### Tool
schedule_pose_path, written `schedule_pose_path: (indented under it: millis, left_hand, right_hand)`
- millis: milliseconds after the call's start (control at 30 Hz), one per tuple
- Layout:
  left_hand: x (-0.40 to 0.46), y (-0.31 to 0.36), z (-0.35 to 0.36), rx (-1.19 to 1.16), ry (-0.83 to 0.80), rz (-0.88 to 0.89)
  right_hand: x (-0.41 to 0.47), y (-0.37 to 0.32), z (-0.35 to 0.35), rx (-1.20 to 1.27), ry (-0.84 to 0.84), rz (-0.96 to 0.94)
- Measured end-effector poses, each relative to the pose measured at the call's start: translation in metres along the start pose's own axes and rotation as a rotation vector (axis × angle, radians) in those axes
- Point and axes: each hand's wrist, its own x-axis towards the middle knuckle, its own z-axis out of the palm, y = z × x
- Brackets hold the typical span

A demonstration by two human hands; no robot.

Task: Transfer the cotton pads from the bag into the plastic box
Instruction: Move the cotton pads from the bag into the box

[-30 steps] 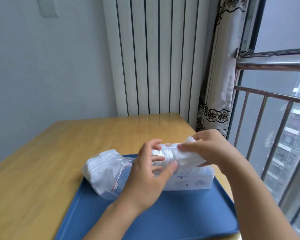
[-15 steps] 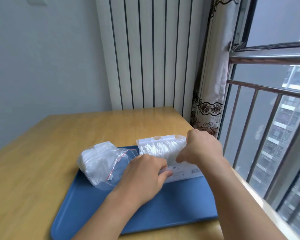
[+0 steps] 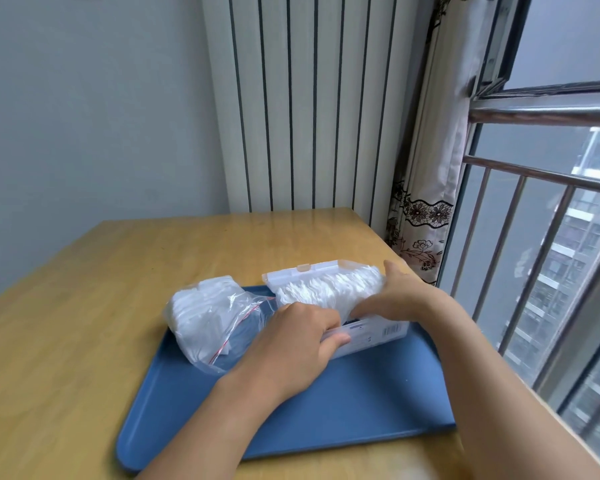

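A clear zip bag [image 3: 205,308] with a red seal line lies on the left part of the blue tray [image 3: 361,396], with white cotton pads still inside it. Beside it on the right stands the plastic box [image 3: 378,332], its lid [image 3: 302,271] tipped open at the back. A row of cotton pads [image 3: 326,289] sits in the box and rises above its rim. My left hand [image 3: 291,348] grips the box's front left edge, thumb along the front. My right hand [image 3: 406,296] holds the right end of the pad row between thumb and fingers.
The tray lies on a wooden table [image 3: 84,306] against a white radiator [image 3: 309,98]. A patterned curtain [image 3: 426,202] and a barred window [image 3: 534,237] run along the table's right edge, close to the box.
My right hand has lowered the pads it held above the box down into it. My left hand has dropped from the pads to the box's front edge. The camera has tilted.
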Motion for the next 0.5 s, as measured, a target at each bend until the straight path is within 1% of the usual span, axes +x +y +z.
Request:
schedule_pose_path:
  millis: [33, 67, 167, 200, 233, 267, 300, 333, 367, 400, 500]
  left_hand:
    - [0.000, 0.000, 0.000, 0.001, -0.001, -0.002]
    - [0.000, -0.001, 0.000, -0.003, 0.000, -0.008]
    - [0.000, -0.003, 0.000, -0.016, 0.008, -0.026]
    - [0.000, -0.003, 0.000, -0.014, 0.007, -0.031]
    - [0.000, -0.003, 0.000, -0.013, 0.008, -0.033]
    - [0.000, -0.003, 0.000, -0.016, 0.011, -0.035]
    - [0.001, -0.004, 0.000, -0.023, 0.015, -0.038]
    - [0.002, -0.005, 0.000, -0.036, 0.020, -0.041]
    - [0.001, -0.006, 0.000, -0.050, 0.023, -0.041]
    - [0.002, -0.008, 0.000, -0.059, 0.028, -0.036]
    - [0.003, -0.011, 0.000, -0.042, 0.031, -0.015]
  right_hand:
    - [-0.001, 0.000, -0.004, 0.086, 0.015, -0.040]
    - [-0.001, 0.000, -0.007, 0.198, 0.086, -0.114]
    - [-0.009, -0.005, -0.022, 0.545, 0.427, -0.378]
    - [-0.016, -0.010, -0.026, 0.589, 0.464, -0.458]
    - [-0.021, -0.013, -0.025, 0.588, 0.420, -0.529]
    - [-0.024, -0.015, -0.022, 0.555, 0.303, -0.558]
    - [-0.026, -0.016, -0.018, 0.481, 0.167, -0.557]
    - [-0.026, -0.018, -0.013, 0.401, 0.068, -0.526]
    - [-0.024, -0.016, -0.009, 0.341, 0.012, -0.496]
    - [-0.019, -0.015, -0.006, 0.322, 0.000, -0.462]
    - [-0.009, -0.009, -0.007, 0.400, 0.036, -0.401]
